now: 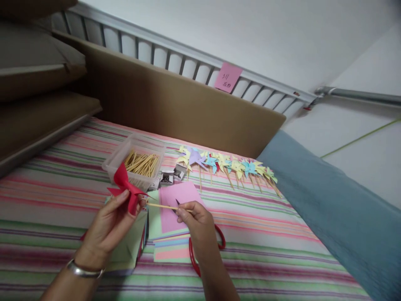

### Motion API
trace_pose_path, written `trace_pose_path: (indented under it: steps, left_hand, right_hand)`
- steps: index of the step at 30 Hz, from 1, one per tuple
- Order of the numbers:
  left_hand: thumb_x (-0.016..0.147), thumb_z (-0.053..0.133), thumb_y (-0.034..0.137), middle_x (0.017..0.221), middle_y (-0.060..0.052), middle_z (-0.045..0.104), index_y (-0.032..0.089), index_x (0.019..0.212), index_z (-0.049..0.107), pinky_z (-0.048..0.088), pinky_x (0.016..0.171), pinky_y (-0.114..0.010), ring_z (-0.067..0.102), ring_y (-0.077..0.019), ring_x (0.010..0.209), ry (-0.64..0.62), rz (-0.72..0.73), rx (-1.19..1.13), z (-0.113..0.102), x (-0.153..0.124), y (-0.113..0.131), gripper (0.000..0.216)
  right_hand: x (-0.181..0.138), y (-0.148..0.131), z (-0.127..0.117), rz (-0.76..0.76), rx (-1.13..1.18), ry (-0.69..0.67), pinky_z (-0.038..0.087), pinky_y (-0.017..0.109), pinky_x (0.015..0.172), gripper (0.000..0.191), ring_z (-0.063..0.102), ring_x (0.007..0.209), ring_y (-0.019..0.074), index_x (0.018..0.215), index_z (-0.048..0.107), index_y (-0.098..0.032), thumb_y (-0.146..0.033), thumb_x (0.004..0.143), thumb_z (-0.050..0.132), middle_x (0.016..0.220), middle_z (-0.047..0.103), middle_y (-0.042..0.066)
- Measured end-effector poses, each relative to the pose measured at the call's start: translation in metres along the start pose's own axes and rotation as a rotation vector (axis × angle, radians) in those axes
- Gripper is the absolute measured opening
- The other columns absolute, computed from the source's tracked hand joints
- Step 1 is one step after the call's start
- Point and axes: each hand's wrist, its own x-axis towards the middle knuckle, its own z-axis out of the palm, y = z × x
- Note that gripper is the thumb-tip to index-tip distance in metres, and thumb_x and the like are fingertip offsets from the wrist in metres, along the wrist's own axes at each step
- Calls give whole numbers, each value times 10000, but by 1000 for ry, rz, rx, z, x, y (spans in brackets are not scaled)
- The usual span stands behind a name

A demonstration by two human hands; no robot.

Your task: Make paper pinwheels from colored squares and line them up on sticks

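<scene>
My left hand (108, 223) pinches a red paper pinwheel (127, 188) between thumb and fingers, a silver bangle on its wrist. My right hand (196, 219) grips a thin wooden stick (161, 206) that points left, its tip touching the pinwheel's centre. Both hands hover over a stack of coloured paper squares (175, 209), pink on top, lying on a striped cloth (266, 234).
A clear plastic box of wooden sticks (138, 163) stands behind my left hand. Small boxes (171, 176) lie beside it. A row of finished pinwheels (228, 165) lies to the right. Red-handled scissors (194, 255) rest under my right wrist. A cardboard sheet (175, 104) leans against the rail behind.
</scene>
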Motion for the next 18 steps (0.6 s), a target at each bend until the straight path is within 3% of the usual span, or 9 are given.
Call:
trace_pose_path:
  steps: [7,12,18]
  left_hand:
    - [813,400,-36,634,-45,685,116,660,666,591,573,-262,655,-145,577,9,-8,120,1,-4,0,342]
    - [821,380,-41,634,-42,693,122,670,669,578,520,-212,648,-128,549,64,8,190,2,-5,2,364]
    - [834,373,-36,676,-60,712,113,706,675,597,606,-264,679,-153,610,37,28,177,2,-3,6,361]
  right_hand:
    - [0,-5,-1,65,156,-125,493,258,504,111,622,465,148,668,597,-169,-240,647,680,560,664,2]
    - [-1,-8,-7,95,182,-211,505,259,556,195,673,572,166,783,621,-156,-316,687,680,671,706,41]
    - [2,1,-10,79,265,-199,498,262,583,204,666,594,158,823,657,-152,-321,711,670,722,719,61]
